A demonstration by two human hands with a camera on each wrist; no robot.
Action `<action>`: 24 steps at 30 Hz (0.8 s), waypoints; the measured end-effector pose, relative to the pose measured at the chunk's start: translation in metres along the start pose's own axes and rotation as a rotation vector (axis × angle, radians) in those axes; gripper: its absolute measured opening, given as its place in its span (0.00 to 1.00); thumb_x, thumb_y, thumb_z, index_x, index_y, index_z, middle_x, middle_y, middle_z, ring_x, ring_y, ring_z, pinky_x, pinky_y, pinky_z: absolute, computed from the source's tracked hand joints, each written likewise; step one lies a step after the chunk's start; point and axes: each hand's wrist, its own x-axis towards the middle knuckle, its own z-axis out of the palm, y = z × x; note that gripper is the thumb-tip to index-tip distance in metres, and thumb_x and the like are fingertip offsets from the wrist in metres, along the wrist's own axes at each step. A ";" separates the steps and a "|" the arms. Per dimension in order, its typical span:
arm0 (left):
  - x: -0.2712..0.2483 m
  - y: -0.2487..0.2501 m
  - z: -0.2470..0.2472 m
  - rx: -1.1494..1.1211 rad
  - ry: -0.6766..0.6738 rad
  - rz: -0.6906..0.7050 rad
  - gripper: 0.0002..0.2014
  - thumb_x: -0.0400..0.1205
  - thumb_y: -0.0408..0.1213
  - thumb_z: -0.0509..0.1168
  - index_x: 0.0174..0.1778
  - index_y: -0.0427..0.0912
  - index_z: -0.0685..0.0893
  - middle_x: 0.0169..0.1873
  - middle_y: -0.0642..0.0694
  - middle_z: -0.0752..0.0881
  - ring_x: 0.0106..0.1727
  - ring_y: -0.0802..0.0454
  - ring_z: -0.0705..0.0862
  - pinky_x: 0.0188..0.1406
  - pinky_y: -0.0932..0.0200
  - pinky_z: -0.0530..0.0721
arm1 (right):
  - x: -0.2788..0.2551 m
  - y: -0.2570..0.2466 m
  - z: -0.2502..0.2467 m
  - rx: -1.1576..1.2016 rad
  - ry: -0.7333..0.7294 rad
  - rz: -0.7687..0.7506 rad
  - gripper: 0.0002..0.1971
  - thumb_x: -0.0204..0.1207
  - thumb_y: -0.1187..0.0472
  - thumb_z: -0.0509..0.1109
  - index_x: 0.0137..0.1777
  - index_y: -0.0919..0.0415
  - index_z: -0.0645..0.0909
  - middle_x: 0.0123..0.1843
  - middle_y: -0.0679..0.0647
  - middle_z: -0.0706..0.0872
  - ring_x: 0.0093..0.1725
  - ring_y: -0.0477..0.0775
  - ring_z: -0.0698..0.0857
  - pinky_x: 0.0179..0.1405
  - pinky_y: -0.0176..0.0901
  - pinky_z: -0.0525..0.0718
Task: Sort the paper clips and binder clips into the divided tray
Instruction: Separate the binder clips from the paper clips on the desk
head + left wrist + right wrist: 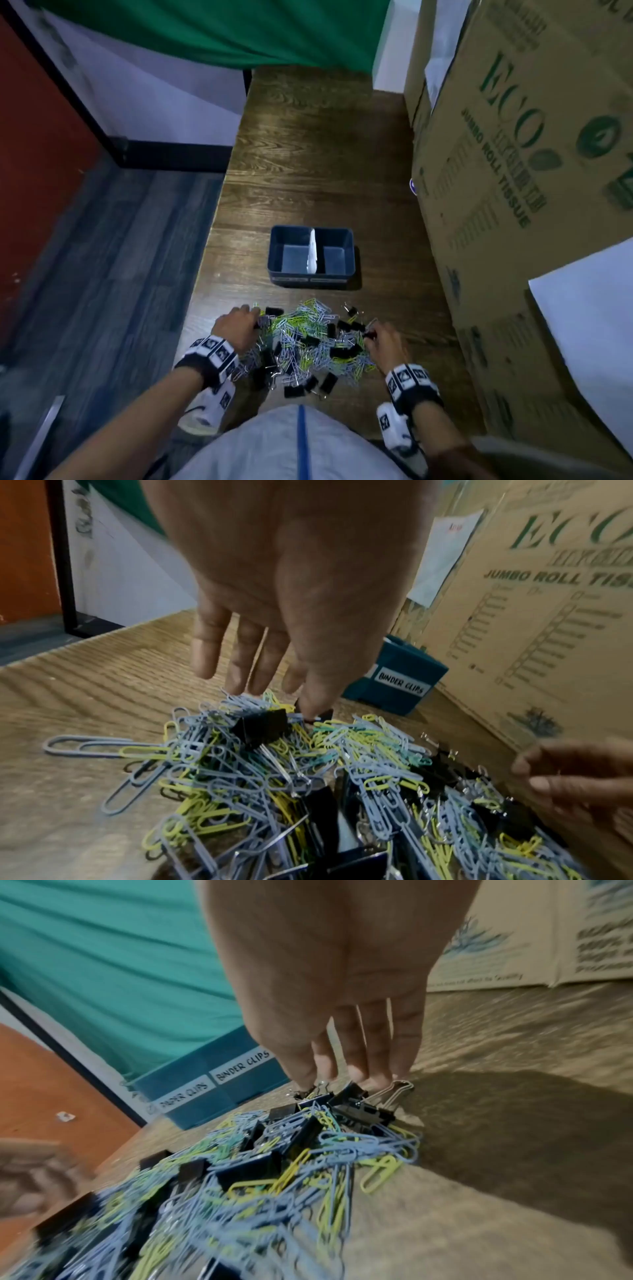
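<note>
A tangled pile of blue and yellow paper clips (pixel 305 337) mixed with black binder clips (pixel 342 353) lies on the wooden table near me. Beyond it stands the dark blue divided tray (pixel 310 278) with a white divider (pixel 312 251); both compartments look empty. Its front labels read PAPER CLIPS (pixel 185 1095) on the left and BINDER CLIPS (pixel 241 1066) on the right. My left hand (pixel 253 313) reaches into the pile's far left corner, fingers (pixel 236 669) fairly straight and thumb tip beside a black binder clip (pixel 262 727). My right hand (pixel 315 1083) pinches a small binder clip (pixel 313 1095) at the pile's right edge.
Large cardboard boxes (pixel 513 171) wall off the right side of the table, with a white sheet (pixel 589 325) lying over one. The table's left edge (pixel 212 240) drops to a grey floor. A green cloth (pixel 222 31) hangs at the back.
</note>
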 end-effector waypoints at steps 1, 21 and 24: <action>0.005 0.005 -0.001 0.012 0.012 -0.005 0.20 0.84 0.47 0.59 0.69 0.43 0.71 0.62 0.40 0.78 0.60 0.41 0.79 0.53 0.46 0.82 | 0.004 -0.001 -0.001 0.007 0.007 0.014 0.10 0.78 0.56 0.71 0.59 0.51 0.78 0.59 0.53 0.80 0.56 0.59 0.83 0.54 0.52 0.82; 0.056 0.054 0.018 -0.012 -0.007 -0.049 0.26 0.78 0.34 0.68 0.71 0.39 0.67 0.67 0.38 0.70 0.66 0.40 0.74 0.57 0.46 0.84 | 0.021 0.017 0.035 0.007 -0.053 0.154 0.20 0.78 0.52 0.72 0.69 0.47 0.76 0.65 0.53 0.73 0.62 0.58 0.81 0.58 0.60 0.86; 0.056 0.057 0.023 -0.012 0.008 -0.032 0.25 0.79 0.30 0.66 0.70 0.39 0.66 0.67 0.37 0.71 0.64 0.41 0.74 0.56 0.47 0.85 | 0.025 0.009 0.040 0.008 -0.039 0.177 0.21 0.78 0.51 0.73 0.70 0.45 0.75 0.68 0.52 0.74 0.64 0.57 0.81 0.58 0.58 0.86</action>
